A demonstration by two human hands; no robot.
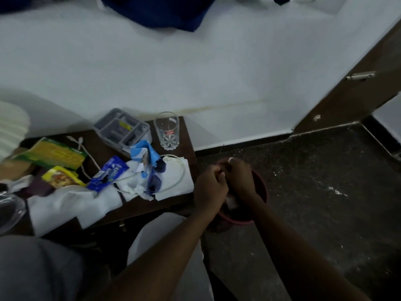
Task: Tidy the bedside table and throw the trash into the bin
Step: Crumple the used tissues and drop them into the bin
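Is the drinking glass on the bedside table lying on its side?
No, the glass stands upright near the back right corner of the table.

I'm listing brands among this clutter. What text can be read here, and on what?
"OREO", partly creased: blue wrapper on the bedside table.
Too small to read: red sticker on the glass.
Blurred, unreadable: yellow packet, green and yellow packet, yellow label in the grey tray.

Bedside table (138, 203), glass (167, 131), grey tray (121, 129), blue wrapper (108, 172), white tissues (71, 203)
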